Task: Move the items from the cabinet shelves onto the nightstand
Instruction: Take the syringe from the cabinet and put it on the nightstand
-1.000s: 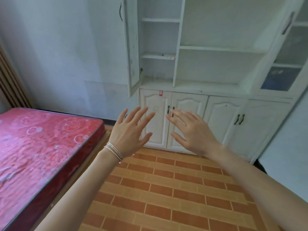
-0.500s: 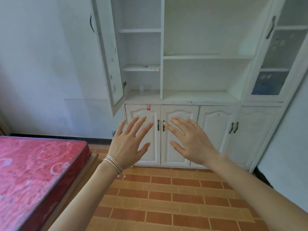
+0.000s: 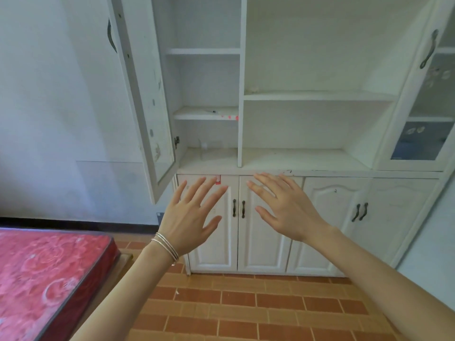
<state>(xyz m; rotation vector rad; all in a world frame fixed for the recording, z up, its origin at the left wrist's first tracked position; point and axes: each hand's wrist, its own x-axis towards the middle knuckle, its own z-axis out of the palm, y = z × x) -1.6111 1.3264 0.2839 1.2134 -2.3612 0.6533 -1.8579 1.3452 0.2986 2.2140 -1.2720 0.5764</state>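
A white cabinet (image 3: 317, 96) with open shelves fills the wall ahead. A small clear cup-like item (image 3: 203, 144) stands at the back of the lowest left compartment. A thin dark object (image 3: 211, 111) lies on the left middle shelf, whose front edge carries red spots. My left hand (image 3: 190, 215), bracelets on the wrist, and my right hand (image 3: 285, 205) are raised side by side in front of the lower doors, fingers spread, holding nothing. No nightstand is in view.
The cabinet's left glass door (image 3: 145, 94) hangs open toward me. A second glass door (image 3: 428, 104) on the right is closed. A bed with a red mattress (image 3: 46, 274) stands at the lower left. Brick-pattern floor (image 3: 246, 308) lies between me and the cabinet.
The view has risen and moved closer to the cabinet, so the shelves look larger and the bed has slid down-left. Both hands stay raised and spread.
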